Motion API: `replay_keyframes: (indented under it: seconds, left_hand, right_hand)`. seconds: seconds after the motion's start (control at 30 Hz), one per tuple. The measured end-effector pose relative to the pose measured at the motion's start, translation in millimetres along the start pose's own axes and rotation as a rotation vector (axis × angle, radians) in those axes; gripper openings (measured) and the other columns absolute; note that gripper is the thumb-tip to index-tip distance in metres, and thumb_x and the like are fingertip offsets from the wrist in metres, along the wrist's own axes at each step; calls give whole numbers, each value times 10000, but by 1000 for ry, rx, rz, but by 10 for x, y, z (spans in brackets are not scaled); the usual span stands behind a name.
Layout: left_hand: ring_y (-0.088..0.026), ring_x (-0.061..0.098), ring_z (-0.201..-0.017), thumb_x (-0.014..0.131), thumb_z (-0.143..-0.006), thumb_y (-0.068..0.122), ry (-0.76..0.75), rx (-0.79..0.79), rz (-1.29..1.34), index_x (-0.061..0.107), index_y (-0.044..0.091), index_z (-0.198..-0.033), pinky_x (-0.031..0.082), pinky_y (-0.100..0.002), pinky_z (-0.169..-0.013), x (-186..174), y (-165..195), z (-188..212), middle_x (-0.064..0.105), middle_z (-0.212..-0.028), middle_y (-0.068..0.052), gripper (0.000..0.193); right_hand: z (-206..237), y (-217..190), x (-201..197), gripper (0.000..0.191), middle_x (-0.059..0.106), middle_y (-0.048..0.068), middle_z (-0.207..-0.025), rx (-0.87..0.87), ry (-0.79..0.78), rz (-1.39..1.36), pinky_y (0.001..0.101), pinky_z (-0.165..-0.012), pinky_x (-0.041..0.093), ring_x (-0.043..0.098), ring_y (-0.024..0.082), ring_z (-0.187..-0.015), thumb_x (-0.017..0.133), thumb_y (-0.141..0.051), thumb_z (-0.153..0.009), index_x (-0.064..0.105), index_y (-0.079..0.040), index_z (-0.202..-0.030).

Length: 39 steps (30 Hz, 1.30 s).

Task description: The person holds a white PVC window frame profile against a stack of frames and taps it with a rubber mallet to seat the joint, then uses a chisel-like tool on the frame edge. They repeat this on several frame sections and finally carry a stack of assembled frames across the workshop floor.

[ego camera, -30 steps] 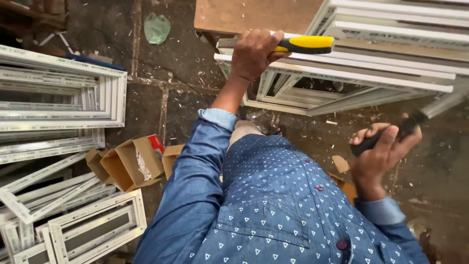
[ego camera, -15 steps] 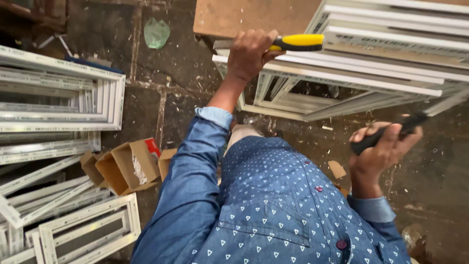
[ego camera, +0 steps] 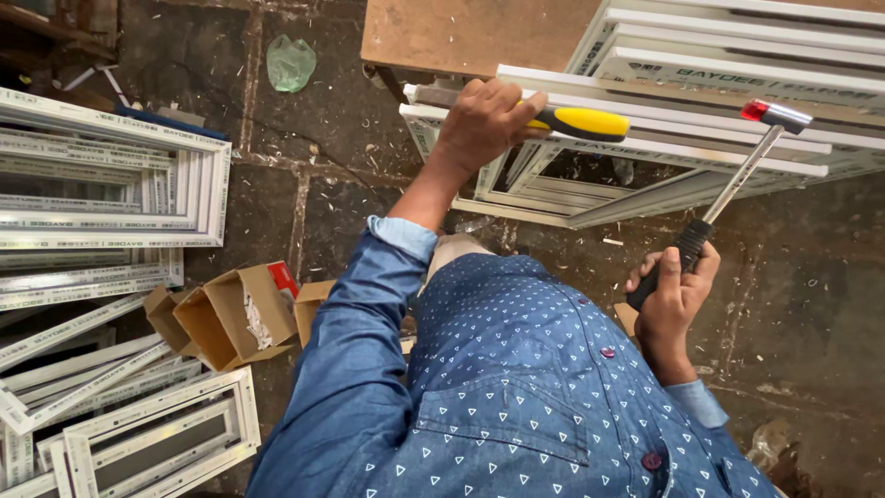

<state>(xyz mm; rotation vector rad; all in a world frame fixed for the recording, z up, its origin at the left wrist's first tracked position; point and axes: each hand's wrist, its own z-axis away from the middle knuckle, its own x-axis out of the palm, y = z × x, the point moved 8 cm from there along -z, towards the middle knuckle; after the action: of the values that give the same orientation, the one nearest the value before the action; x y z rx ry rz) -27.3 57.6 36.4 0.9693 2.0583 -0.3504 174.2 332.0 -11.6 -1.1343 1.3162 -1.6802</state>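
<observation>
Gripping a yellow-and-black handled tool (ego camera: 562, 118), the left hand (ego camera: 484, 120) is clenched round its shaft; the handle juts out to the right of the grip, lying across the white window frames (ego camera: 664, 152) stacked on the wooden desk (ego camera: 461, 37). The right hand (ego camera: 678, 295) is closed on the black handle of a hammer (ego camera: 728, 189), whose head stands above the grip, over the frames. Open cardboard boxes (ego camera: 230, 318) sit on the floor, well left.
</observation>
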Motion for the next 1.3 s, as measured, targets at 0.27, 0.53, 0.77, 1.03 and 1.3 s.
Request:
replay_keyframes:
  seconds: [0.27,0.53,0.77,1.03,1.3]
  left_hand:
    - [-192,591,-811,696,-956,561,4,-81,-27,597,176,-1255,453,-375,-717,-150,-55,104,584,-869,0,497]
    - [-199,592,-826,679,-957,559,28,-104,4,595,174,-1271,460,-382,-732,-166,-40,128,581,-877,1,504]
    - [-204,599,-843,658,-972,553,31,-105,14,585,178,-1276,471,-383,-745,-148,-64,131,577,-885,0,488]
    - [-191,598,-829,637,-984,562,18,-112,23,577,170,-1264,470,-382,-735,-168,-67,113,569,-871,5,486]
    - [-191,571,-785,663,-975,562,7,-144,31,599,155,-1235,453,-388,-705,-193,-99,71,533,-830,5,487]
  right_hand:
    - [46,115,-31,300,542,89,-919,30,11,23,314,-610,512,542,156,-738,523,-136,-1185,359,-72,-1428]
    - [35,256,-43,310,549,99,-868,60,-39,51,313,-577,497,547,176,-659,538,-126,-1165,358,-70,-1411]
    - [78,273,2,328,545,100,-856,89,-44,60,313,-579,494,553,182,-649,535,-134,-1154,350,-67,-1417]
    - [119,266,7,340,541,103,-850,82,-39,51,313,-579,500,561,180,-656,542,-151,-1155,339,-57,-1411]
    - [129,286,21,343,542,96,-844,89,-22,74,301,-549,497,555,170,-634,545,-145,-1141,344,-66,-1408]
